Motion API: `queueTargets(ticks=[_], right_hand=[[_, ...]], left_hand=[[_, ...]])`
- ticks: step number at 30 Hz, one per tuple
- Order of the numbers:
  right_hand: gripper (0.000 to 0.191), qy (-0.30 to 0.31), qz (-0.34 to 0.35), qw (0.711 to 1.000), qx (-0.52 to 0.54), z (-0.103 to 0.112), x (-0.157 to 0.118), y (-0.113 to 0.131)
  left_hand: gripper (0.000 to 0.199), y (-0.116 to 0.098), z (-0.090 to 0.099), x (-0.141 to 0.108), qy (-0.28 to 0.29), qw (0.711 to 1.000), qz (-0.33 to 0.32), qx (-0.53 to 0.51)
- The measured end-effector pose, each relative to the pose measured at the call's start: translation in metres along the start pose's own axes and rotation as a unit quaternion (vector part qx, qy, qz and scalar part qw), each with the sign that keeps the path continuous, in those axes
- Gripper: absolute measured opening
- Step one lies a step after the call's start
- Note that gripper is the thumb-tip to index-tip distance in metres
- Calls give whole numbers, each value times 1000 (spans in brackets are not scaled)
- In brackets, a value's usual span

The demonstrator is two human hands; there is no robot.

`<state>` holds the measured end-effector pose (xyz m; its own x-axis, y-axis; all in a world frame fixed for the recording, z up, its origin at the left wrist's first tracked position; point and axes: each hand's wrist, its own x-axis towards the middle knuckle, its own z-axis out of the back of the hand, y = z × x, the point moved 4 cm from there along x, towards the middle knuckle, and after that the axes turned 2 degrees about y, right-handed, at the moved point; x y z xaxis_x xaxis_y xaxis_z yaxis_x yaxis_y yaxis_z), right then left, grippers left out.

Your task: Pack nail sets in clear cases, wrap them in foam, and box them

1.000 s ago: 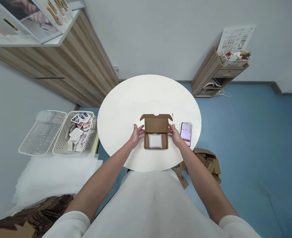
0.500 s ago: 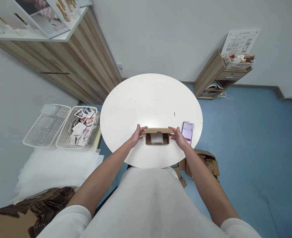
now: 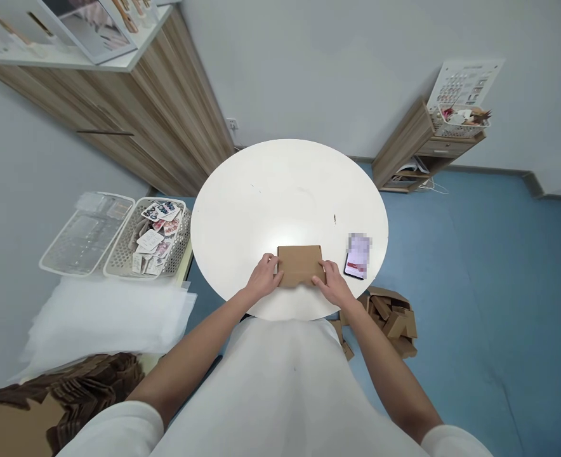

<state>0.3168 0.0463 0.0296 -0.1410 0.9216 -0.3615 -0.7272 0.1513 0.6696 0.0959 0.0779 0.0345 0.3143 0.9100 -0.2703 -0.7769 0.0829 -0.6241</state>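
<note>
Head view: worn on the person's head, looking forward and steeply down
Round table (image 3: 290, 197): mid-frame, within arm's reach

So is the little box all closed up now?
Nearly, it looks like. The lid of the cardboard box, open a moment ago, is down. The left hand and right hand hold the box's sides. The front flap's notched edge shows, so tucking it in may be left.

I'd call this a small packing room: a round white desk (image 3: 285, 190), stacks of flattened cardboard (image 3: 90, 397), translucent sheets (image 3: 109, 314) and a basket of printed cards (image 3: 154, 238) beside it.
</note>
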Motion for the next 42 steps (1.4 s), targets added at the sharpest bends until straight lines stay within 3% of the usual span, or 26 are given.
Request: queueTargets(ticks=[4, 8, 13, 20, 29, 37, 42], right_hand=[[56, 2, 4, 998, -68, -17, -4, -1], [56, 5, -1, 996, -86, -29, -4, -6], [55, 4, -7, 998, -59, -29, -3, -10], [61, 16, -3, 1000, -17, -22, -8, -10], [66, -8, -41, 994, 102, -27, -18, -19], [66, -43, -53, 969, 239, -18, -8, -15], [59, -40, -49, 957, 283, -3, 5, -7]], left_hand=[[25, -1, -11, -5, -7, 994, -13, 105], [30, 2, -21, -11, -12, 993, -3, 118], [39, 5, -28, -19, -26, 997, 8, 66], [52, 11, -23, -22, -16, 999, 16, 34], [74, 14, -36, -31, 8, 993, 38, -111], [80, 13, -18, -25, -74, 983, -7, -170], [53, 15, -3, -11, -116, 975, 30, -185]])
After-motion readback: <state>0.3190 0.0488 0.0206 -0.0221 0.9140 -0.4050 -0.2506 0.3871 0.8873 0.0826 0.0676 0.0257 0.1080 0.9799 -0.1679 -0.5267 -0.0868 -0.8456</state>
